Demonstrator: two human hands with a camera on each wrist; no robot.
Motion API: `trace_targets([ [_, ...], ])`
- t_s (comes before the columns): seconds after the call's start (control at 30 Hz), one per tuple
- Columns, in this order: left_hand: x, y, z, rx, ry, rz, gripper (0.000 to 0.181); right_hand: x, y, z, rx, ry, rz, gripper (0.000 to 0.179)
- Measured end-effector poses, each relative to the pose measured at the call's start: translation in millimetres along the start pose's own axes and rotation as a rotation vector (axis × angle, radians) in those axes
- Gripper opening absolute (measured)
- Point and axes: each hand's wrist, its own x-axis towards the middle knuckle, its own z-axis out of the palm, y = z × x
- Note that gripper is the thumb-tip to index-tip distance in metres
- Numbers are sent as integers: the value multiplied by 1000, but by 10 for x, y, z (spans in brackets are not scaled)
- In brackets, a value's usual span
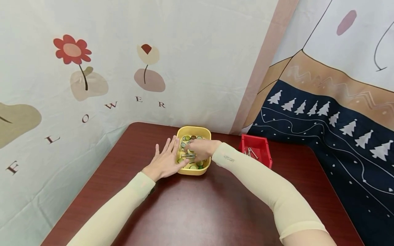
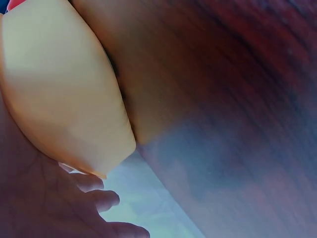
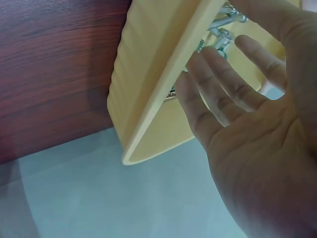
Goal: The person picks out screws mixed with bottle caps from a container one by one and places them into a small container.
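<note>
A yellow plastic bin (image 1: pixel 193 172) stands at the table's far side with several bottle caps (image 1: pixel 193 137) and a few metal screws (image 1: pixel 189 156) inside. My left hand (image 1: pixel 165 162) lies against its left side with fingers spread and straight, the thumb over the rim. In the left wrist view the bin's outer wall (image 2: pixel 64 84) is beside these fingers. From the right, my right hand (image 1: pixel 201 148) reaches into the bin. In the right wrist view its fingers (image 3: pixel 233 87) extend past the rim, spread apart, close to the screws (image 3: pixel 225 25).
A red bin (image 1: pixel 261 150) with several screws (image 1: pixel 252 152) stands to the right, partly behind my right forearm. Both bins are on a dark red-brown table (image 1: pixel 191 208). A printed cloth (image 1: pixel 209 78) hangs along the table's far edge.
</note>
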Motion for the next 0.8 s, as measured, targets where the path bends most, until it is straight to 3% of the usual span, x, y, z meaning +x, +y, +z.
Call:
trace_targets([
  [0.3, -1, -6, 19, 10, -2, -5, 113, 158, -96, 27, -51, -82, 46, 60],
  [0.63, 0, -4, 27, 1, -20, -13, 114, 248, -141, 106, -60, -47, 71, 42],
  [0.8, 6, -3, 25, 3, -15, -17, 115, 413, -52, 221, -90, -35, 106, 40],
])
